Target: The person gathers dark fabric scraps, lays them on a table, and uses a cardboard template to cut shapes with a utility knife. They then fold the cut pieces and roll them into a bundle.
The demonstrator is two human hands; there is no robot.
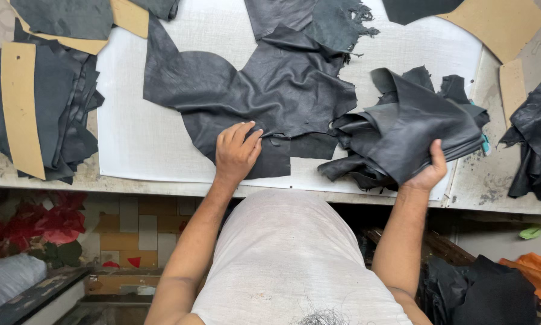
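Note:
A large piece of black leather (pixel 264 90) lies spread flat on a white cutting board (pixel 138 120) on the worktable. My left hand (pixel 237 150) rests flat on the leather's near edge, fingers together, pressing it down. My right hand (pixel 430 171) grips a crumpled bundle of black leather pieces (pixel 409 123) at the board's right end, thumb on top of the bundle.
Stacked black leather with a tan cardboard pattern (pixel 20 108) sits at the left. More cardboard patterns (pixel 499 24) lie at the top right and top left. Another black leather heap (pixel 538 138) lies at the far right. Dark scraps (pixel 481 295) pile up below the table edge.

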